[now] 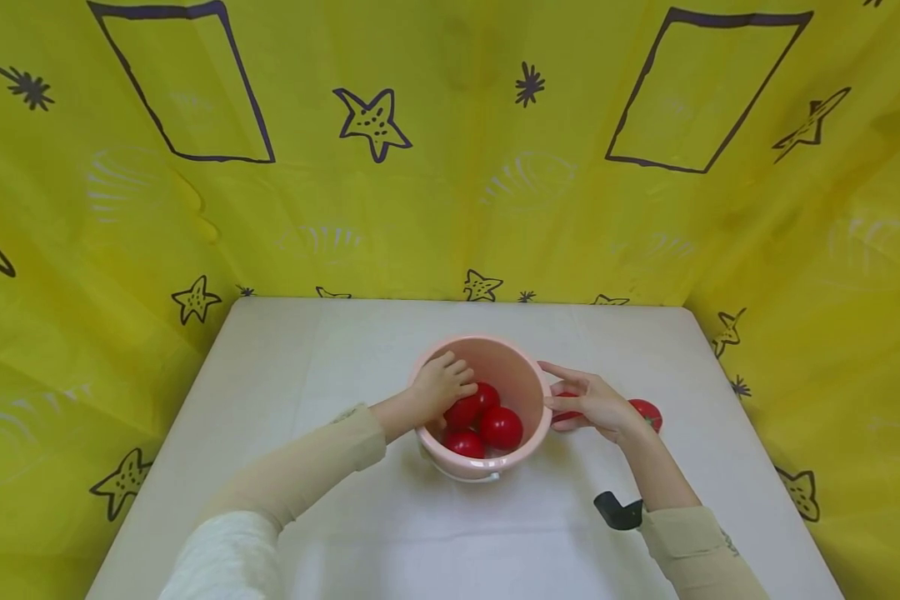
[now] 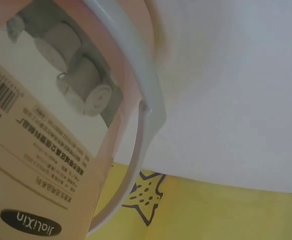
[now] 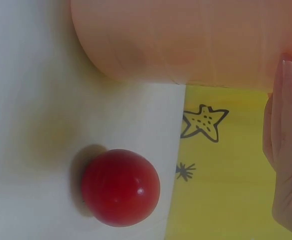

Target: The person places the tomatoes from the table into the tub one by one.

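Observation:
A pink bucket (image 1: 506,362) with several red tomatoes in it stands mid-table. Reaching over its left rim, my left hand (image 1: 442,387) curls its fingers and thumb round a tomato (image 1: 462,412) inside. Other tomatoes (image 1: 502,427) lie against that one. At the opposite rim, the straight fingers of my right hand (image 1: 600,406) touch the bucket's outer side; the right wrist view shows the fingers (image 3: 291,82) close to the top edge. Below them a tomato (image 3: 120,187) lies on the table beside the bucket. The left wrist view does not show the left hand.
Another tomato (image 1: 647,414) lies to the right, partly behind the right wrist. The bucket's white handle (image 2: 140,65) hangs down past a printed label (image 2: 40,150). A white table (image 1: 345,350) bears everything, with yellow patterned curtains (image 1: 435,208) around it.

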A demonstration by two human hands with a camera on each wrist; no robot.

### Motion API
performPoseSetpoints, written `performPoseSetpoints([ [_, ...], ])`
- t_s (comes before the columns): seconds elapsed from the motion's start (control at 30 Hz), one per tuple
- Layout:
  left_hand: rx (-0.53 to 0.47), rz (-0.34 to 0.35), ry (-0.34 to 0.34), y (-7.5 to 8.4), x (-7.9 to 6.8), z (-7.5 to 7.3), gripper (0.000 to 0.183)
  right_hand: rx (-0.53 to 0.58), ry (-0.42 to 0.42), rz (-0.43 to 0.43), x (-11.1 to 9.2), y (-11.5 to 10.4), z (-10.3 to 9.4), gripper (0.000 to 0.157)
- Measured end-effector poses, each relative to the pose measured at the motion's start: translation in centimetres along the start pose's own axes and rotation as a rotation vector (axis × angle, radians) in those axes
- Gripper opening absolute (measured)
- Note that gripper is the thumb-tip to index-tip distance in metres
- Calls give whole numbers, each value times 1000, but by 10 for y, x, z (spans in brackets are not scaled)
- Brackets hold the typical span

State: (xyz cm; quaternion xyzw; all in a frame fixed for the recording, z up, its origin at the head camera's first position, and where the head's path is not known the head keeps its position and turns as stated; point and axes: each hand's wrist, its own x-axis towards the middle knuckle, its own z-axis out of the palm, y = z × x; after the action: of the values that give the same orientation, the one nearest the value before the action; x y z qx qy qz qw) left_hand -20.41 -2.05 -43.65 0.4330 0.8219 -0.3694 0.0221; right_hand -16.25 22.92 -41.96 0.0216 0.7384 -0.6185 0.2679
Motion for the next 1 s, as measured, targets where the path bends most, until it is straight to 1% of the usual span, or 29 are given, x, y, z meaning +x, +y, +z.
performPoseSetpoints([
  [0.1, 52, -24, -40, 2, 1, -1, 73, -3, 0, -4, 0, 0, 0, 69],
  [0.2, 75, -37, -79, 3, 1, -2, 67, -5, 2, -6, 0, 0, 1, 69],
  [0.3, 80, -38, -112, 4, 2, -2, 66, -10, 0, -9, -1, 0, 1, 69],
  [0.37, 68, -34, -115, 4, 2, -2, 68, -5, 4, -8, -1, 0, 1, 69],
  [0.43, 11, -26, -78, 3, 1, -1, 73, -4, 4, -9, 0, 0, 0, 69],
  [0.5, -119, -24, 6, 0, 0, 1, 75, 1, 8, -6, 0, 0, 0, 68],
  [0.57, -301, -41, 121, -5, -3, 2, 76, 4, 7, -3, 1, 0, 0, 68],
  [0.6, -400, -61, 185, -7, -5, 2, 76, 4, 7, -1, 1, 0, 1, 68],
  [0.63, -500, -95, 251, -10, -7, 3, 75, 0, 5, -3, 1, 0, 0, 68],
  [0.7, -675, -207, 382, -16, -13, 3, 72, -12, 6, -4, 0, 0, 0, 68],
  [0.77, -813, -358, 486, -20, -21, 4, 70, -17, 8, -3, 0, -1, 0, 68],
  [0.83, -961, -512, 565, -23, -31, 7, 67, -23, 9, -4, 0, -1, 0, 68],
  [0.9, -1127, -643, 605, -24, -40, 11, 64, -20, 13, 3, -1, -2, 1, 67],
  [0.93, -1222, -695, 609, -24, -45, 14, 63, -14, 16, 7, -1, -2, 1, 67],
  [0.97, -1331, -732, 616, -23, -50, 17, 61, -16, 14, 7, -1, -2, 1, 67],
  [1.0, -1430, -764, 605, -23, -55, 20, 59, -16, 10, 6, -1, -2, 1, 67],
])
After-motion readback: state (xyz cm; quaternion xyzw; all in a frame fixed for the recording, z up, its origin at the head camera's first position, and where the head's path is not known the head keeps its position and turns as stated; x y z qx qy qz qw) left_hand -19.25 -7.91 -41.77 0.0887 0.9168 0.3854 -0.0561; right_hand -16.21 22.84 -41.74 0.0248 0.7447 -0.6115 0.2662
